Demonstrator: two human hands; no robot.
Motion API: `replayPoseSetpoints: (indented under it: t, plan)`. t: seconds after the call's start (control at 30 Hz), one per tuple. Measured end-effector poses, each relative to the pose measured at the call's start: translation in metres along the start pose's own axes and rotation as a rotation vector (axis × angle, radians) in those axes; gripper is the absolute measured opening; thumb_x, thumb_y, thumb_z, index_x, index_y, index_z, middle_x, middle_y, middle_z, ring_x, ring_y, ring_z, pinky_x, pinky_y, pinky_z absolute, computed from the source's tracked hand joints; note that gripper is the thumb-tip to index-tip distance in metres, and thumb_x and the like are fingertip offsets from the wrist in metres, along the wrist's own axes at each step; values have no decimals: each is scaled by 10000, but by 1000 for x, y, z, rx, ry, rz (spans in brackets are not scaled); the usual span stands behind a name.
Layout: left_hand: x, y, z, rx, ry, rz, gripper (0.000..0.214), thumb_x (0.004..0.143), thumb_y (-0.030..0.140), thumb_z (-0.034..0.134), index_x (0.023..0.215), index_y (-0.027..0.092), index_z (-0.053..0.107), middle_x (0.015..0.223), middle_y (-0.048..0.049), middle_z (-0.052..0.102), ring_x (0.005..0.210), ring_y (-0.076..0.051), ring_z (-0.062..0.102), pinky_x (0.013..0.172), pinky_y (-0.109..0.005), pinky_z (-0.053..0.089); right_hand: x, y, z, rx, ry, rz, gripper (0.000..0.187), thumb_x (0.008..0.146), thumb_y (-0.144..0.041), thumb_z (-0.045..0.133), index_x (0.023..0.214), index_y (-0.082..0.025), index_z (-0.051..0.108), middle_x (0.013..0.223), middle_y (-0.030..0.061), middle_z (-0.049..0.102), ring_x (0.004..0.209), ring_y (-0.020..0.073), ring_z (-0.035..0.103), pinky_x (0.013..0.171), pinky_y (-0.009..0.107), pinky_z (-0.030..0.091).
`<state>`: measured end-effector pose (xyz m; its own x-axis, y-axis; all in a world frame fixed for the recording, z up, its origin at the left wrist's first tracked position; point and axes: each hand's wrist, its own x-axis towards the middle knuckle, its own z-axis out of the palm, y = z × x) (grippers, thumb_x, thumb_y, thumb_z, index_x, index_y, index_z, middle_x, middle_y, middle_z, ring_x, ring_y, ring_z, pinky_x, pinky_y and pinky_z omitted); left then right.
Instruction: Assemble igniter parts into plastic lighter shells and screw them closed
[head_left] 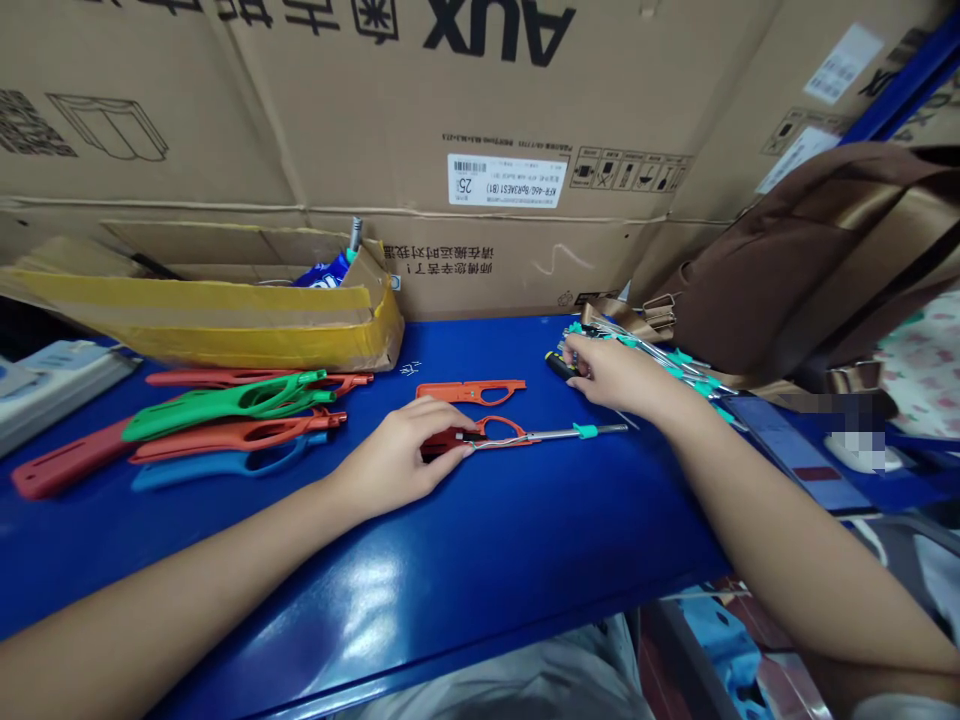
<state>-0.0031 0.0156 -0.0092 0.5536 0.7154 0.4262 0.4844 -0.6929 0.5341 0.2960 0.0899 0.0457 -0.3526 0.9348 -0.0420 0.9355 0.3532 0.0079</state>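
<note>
Orange shells (471,391): two, one under left hand (397,455).

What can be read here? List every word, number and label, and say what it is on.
"AUX", upside down, on the big cardboard box.
"25" on its white sticker; the fine print beside it is too small.
Chinese print below and the other stickers: too small to read.

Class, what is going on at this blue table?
A person works at a blue table. Their left hand holds down an orange handle fitted with a metal rod. Their right hand reaches into a pile of teal-tipped rods by a brown bag. An orange shell lies just beyond; more coloured shells are stacked at left.
</note>
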Motion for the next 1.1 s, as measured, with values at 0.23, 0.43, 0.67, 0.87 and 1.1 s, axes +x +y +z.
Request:
replayPoseSetpoints:
  t: [0.23,0.43,0.67,0.87,1.1]
  plan:
    - [-1,4,-1,7,-2,-37,219,879,179,655,1091,218,696,1068,-42,752,1000,-215,700,899,-357,553,0,12,1,-8,96,-139,169,892,-208,615,1050,-201,555,1134,99,627,888,236,604,671,310,376]
    - [-2,8,-3,28,43,-69,142,846,137,609,976,179,648,1002,-64,706,946,-215,665,879,-362,539,-13,-25,4,393,170,-516,106,959,-279,586,1026,-203,617,1061,54,610,872,172,585,776,296,449]
    - [-2,11,-3,74,32,-82,59,845,133,591,860,190,601,902,-48,647,859,-202,607,803,-346,514,-28,-61,16,408,-44,-567,73,934,-225,629,1002,-202,638,1058,44,651,881,182,617,740,294,444]
    - [-2,12,-3,102,-8,-69,48,892,163,578,884,186,620,937,-65,651,895,-217,599,850,-375,515,-26,-61,24,481,-43,-541,36,935,-188,637,970,-195,634,996,41,672,826,165,588,714,278,418]
    - [-1,11,-2,191,13,-100,65,948,210,597,905,192,642,938,-47,692,899,-223,589,848,-401,474,-25,-64,21,529,-60,-477,40,932,-157,610,907,-182,627,784,-13,612,632,112,474,653,258,362]
